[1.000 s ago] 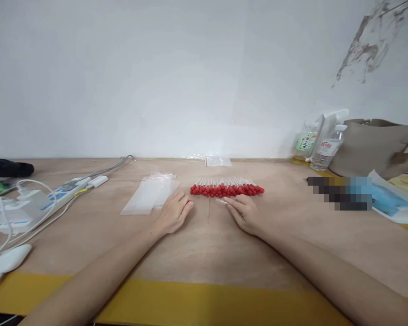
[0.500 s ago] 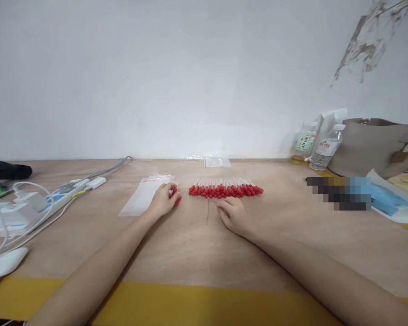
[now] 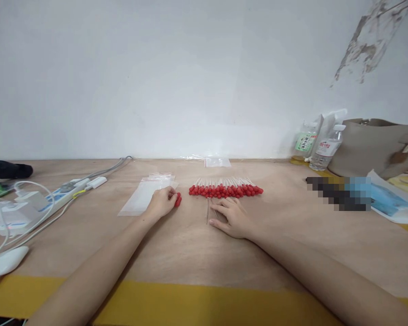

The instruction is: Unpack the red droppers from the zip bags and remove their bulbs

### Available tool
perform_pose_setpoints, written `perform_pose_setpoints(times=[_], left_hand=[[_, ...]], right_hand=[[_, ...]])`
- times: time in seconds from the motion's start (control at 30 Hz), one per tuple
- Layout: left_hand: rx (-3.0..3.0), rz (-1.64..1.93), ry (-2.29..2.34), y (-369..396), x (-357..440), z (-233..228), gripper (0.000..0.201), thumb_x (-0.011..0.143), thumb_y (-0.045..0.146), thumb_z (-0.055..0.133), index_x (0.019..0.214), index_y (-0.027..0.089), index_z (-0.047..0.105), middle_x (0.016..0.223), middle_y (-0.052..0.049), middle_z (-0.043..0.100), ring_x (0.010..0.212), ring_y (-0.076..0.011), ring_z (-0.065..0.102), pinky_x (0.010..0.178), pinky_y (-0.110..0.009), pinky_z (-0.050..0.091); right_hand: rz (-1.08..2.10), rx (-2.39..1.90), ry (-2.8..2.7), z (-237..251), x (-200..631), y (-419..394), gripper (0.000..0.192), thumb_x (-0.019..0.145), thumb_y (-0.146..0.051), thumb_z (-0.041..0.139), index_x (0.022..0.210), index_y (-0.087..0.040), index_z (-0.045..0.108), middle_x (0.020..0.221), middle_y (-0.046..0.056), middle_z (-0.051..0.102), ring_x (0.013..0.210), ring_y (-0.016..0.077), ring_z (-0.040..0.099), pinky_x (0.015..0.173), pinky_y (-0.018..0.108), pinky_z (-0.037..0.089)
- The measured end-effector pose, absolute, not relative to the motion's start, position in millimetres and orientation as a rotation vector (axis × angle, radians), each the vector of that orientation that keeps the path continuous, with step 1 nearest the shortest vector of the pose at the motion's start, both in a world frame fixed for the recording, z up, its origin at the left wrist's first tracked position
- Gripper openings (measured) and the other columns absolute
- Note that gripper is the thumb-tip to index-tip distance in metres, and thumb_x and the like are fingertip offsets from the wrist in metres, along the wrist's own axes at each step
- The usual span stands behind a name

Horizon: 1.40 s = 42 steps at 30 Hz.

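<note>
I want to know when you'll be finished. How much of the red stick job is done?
Not much looks done: a small clear bag lies by the wall, contents unclear. In hand: the left hand holds a few red-tipped sticks beside the empty bags, and the right hand lies flat by a thin stick. Left: the long row of red-tipped sticks waits on the table.

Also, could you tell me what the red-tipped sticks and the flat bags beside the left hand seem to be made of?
The red-tipped sticks look like thin white plastic or paper stems with glossy red tips, perhaps rubber or plastic; too small to tell. The flat bags seem to be thin clear plastic film: the table shows through, and they glint faintly.
</note>
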<state>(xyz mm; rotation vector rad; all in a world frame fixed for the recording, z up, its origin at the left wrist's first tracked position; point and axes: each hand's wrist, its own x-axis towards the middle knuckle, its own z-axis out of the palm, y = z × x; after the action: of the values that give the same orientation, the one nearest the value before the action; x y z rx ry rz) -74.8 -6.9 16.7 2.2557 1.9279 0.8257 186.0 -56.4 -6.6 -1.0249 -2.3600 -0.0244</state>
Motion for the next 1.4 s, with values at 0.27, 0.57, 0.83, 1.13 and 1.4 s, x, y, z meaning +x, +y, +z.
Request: perform_pose_setpoints(times=[0.27,0.57,0.83,1.13,1.4], left_hand=[[2.504,0.916,1.852,-8.5,-61.8,19.3,0.019,0.077,0.036,0.048,0.076,0.019,0.058,0.080,-0.005,0.062,0.082,-0.0214,0.055,0.074,-0.032,0.041],[2.368,0.737,2.113,23.6,-31.4,20.3,0.035,0.077,0.050,0.044,0.075,0.020,0.063,0.090,-0.010,0.060,0.096,-0.0297,0.049,0.079,-0.041,0.038],[2.301,0.823,2.179,30.6,-25.7,19.8,0.030,0.080,0.041,0.042,0.071,0.017,0.060,0.090,-0.012,0.060,0.094,-0.0302,0.050,0.077,-0.042,0.038],[2.645,1.081,1.464,-33.3,-36.5,10.4,0.017,0.086,0.032,0.040,0.085,0.018,0.051,0.084,-0.002,0.058,0.082,-0.0178,0.051,0.077,-0.033,0.036],[2.854,1.037,1.272,-56.7,-26.2,2.9,0.014,0.084,0.030,0.045,0.082,0.018,0.052,0.075,-0.001,0.058,0.077,-0.0168,0.050,0.077,-0.034,0.033]], right_hand=[[0.013,-1.010,-2.368,-3.2,188.3,-58.0,0.050,0.080,-0.052,0.045,0.117,-0.019,0.050,0.107,0.011,0.057,0.095,0.0214,0.048,0.080,0.036,0.033],[0.139,-0.906,-2.374,-2.8,192.6,-59.9,0.051,0.078,-0.044,0.052,0.121,-0.018,0.046,0.103,0.009,0.059,0.093,0.0204,0.049,0.083,0.037,0.034],[0.175,-0.865,-2.317,-7.0,197.2,-58.9,0.049,0.080,-0.038,0.050,0.123,-0.018,0.042,0.102,0.009,0.058,0.094,0.0203,0.049,0.085,0.038,0.037],[0.070,-1.008,-2.000,-14.0,204.8,-53.6,0.051,0.075,-0.034,0.056,0.123,-0.022,0.041,0.116,0.011,0.042,0.108,0.0238,0.043,0.087,0.040,0.042],[-0.189,-0.968,-2.138,-13.8,205.1,-55.4,0.041,0.077,-0.043,0.055,0.112,-0.023,0.053,0.099,0.007,0.058,0.096,0.0208,0.049,0.086,0.039,0.034]])
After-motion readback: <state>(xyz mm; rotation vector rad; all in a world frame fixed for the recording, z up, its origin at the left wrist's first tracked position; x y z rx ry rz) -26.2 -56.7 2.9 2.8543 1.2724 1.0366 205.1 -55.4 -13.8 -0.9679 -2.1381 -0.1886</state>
